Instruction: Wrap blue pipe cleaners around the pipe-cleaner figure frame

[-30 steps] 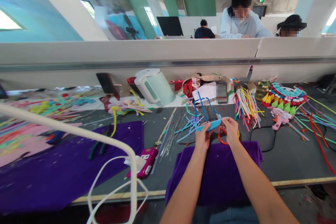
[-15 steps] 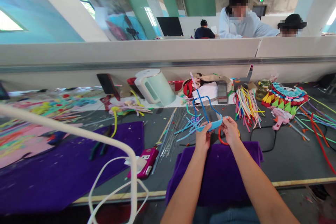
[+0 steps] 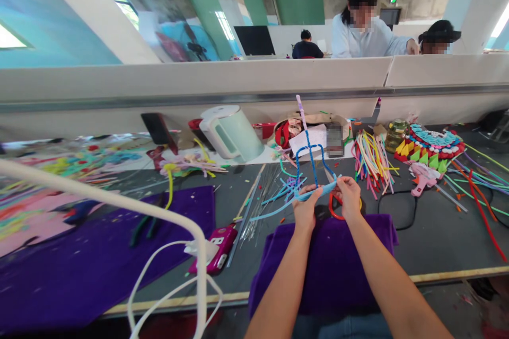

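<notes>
Light-blue band (image 3: 329,187) with upright dark-blue stems (image 3: 312,154), held in both hands over the table (image 3: 433,243).
The left hand (image 3: 305,210) is clamped on the band's left part, thumb uppermost; the right hand (image 3: 350,197) pinches its right end between the fingertips. Judged by its slender, fuzzy-looking make, the piece should be very light, pliable rather than stiff, and little inclined to slip; the thin stems would probably bend out of line under pressure well before breaking. The band, broader and flatter, appears the safer place for the grip, with the stems left free. A red loop handle (image 3: 336,208) shows beside the right hand; nearer the person lies a folded purple cloth (image 3: 332,267), and farther right, a bundle of coloured strips (image 3: 371,156).
</notes>
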### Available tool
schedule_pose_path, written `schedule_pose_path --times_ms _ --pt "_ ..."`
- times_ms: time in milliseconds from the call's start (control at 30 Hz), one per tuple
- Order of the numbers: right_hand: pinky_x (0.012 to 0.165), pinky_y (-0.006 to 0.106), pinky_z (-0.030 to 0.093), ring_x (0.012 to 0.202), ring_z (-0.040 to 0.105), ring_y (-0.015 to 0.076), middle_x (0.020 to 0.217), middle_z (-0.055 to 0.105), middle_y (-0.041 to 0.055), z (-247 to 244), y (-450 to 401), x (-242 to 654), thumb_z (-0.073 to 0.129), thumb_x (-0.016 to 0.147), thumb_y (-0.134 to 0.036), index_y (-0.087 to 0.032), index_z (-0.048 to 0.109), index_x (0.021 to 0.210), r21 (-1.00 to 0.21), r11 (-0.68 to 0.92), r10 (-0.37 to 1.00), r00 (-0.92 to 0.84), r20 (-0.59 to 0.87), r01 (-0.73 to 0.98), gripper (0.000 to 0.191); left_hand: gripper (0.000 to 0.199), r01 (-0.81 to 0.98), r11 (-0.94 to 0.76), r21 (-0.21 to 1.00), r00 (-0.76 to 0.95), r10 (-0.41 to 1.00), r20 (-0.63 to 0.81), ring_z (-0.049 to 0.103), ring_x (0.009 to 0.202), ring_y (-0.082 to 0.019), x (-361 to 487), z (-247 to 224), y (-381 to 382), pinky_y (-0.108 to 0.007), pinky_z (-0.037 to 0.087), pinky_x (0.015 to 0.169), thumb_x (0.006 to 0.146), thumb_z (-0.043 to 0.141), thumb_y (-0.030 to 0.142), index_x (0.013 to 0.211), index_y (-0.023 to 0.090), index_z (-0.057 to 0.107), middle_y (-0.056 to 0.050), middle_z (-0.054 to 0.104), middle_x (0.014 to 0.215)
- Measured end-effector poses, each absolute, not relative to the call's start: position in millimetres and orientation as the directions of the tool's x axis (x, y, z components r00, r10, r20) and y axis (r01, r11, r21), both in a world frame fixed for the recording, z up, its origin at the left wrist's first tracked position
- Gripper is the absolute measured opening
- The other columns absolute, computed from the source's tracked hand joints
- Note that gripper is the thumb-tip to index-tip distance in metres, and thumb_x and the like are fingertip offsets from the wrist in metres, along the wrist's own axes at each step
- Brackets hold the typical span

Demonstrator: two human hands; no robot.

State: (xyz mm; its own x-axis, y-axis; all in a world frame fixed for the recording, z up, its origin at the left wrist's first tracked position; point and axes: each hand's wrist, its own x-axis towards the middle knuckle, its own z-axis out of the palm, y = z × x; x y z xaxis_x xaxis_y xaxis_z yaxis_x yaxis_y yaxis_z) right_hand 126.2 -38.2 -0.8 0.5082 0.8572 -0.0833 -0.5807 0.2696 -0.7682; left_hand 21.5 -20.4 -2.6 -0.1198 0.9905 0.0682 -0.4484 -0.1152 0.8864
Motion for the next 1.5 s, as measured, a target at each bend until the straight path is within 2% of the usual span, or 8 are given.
schedule_pose_path --times_ms 233,433,533,633,800,967,1400,1500 --pt "0.054 0.023 0.051 0.055 0.060 0.0119 0.062 0.063 -0.0023 -9 -33 130 0.068 0.069 -0.041 -0.018 0.063 0.078 -0.887 0.296 0.812 0.583 0.038 -0.354 0.026 0.022 -0.317 -0.144 0.937 -0.128 0.986 0.108 0.066 0.072 -0.018 22 -2 -25 -0.027 0.050 0.075 0.058 0.080 0.022 0.075 0.018 0.068 -0.004 0.071 0.075" --pt "0.056 0.023 0.050 0.057 0.059 0.0120 0.065 0.065 -0.0010 -1 -36 134 0.071 0.065 -0.040 -0.017 0.066 0.077 -0.912 0.258 0.836 0.546 0.045 -0.320 0.026 0.019 -0.281 -0.166 0.945 -0.101 0.985 0.143 0.066 0.072 -0.017 21 0 -26 -0.027 0.050 0.073 0.059 0.079 0.022 0.075 0.018 0.069 -0.004 0.071 0.076" --pt "0.055 0.021 0.048 0.055 0.055 0.0101 0.063 0.061 -0.0022 4 -38 136 0.073 0.064 -0.039 -0.017 0.065 0.074 -0.904 0.252 0.857 0.514 0.043 -0.345 0.026 0.021 -0.306 -0.148 0.940 -0.103 0.987 0.122 0.067 0.072 -0.018 21 -2 -24 -0.027 0.050 0.074 0.058 0.080 0.022 0.076 0.017 0.069 -0.004 0.071 0.075" --pt "0.055 0.020 0.048 0.056 0.054 0.0092 0.062 0.058 -0.0033 6 -40 139 0.073 0.064 -0.040 -0.017 0.064 0.074 -0.885 0.231 0.899 0.436 0.036 -0.405 0.027 0.025 -0.409 -0.110 0.906 -0.110 0.991 0.071 0.067 0.071 -0.018 20 -3 -20 -0.029 0.051 0.074 0.054 0.081 0.020 0.074 0.017 0.067 -0.002 0.070 0.074" --pt "0.059 0.021 0.050 0.058 0.054 0.0091 0.067 0.061 -0.0030 6 -42 142 0.076 0.061 -0.041 -0.018 0.062 0.074 -0.828 0.168 0.960 0.280 0.014 -0.535 0.030 0.032 -0.516 0.081 0.853 0.009 0.996 -0.089 0.064 0.061 -0.014 16 -6 -12 -0.025 0.049 0.058 0.051 0.083 0.021 0.077 0.014 0.065 -0.002 0.069 0.072" --pt "0.056 0.019 0.047 0.059 0.056 0.0092 0.076 0.068 0.0017 7 -42 141 0.077 0.062 -0.041 -0.019 0.064 0.074 -0.790 0.112 0.985 0.174 0.007 -0.603 0.028 0.033 -0.585 0.200 0.786 0.072 0.978 -0.196 0.063 0.058 -0.012 13 -8 -9 -0.022 0.050 0.052 0.051 0.082 0.017 0.078 0.014 0.064 0.000 0.067 0.071" --pt "0.061 0.019 0.047 0.061 0.058 0.0085 0.074 0.066 -0.0002 3 -43 140 0.078 0.065 -0.035 -0.017 0.065 0.078 -0.694 0.033 0.999 0.034 0.012 -0.719 0.026 0.026 -0.623 0.343 0.703 0.154 0.935 -0.319 0.062 0.054 -0.011 9 -13 -4 -0.019 0.052 0.048 0.055 0.077 0.011 0.077 0.014 0.064 0.000 0.067 0.066" --pt "0.062 0.021 0.048 0.061 0.056 0.0097 0.073 0.065 -0.0001 4 -43 139 0.078 0.065 -0.037 -0.017 0.064 0.077 -0.674 0.027 1.000 0.011 0.027 -0.739 0.027 0.028 -0.610 0.323 0.724 0.144 0.943 -0.300 0.061 0.052 -0.010 10 -12 -5 -0.019 0.051 0.048 0.053 0.079 0.012 0.076 0.014 0.064 0.000 0.067 0.066"
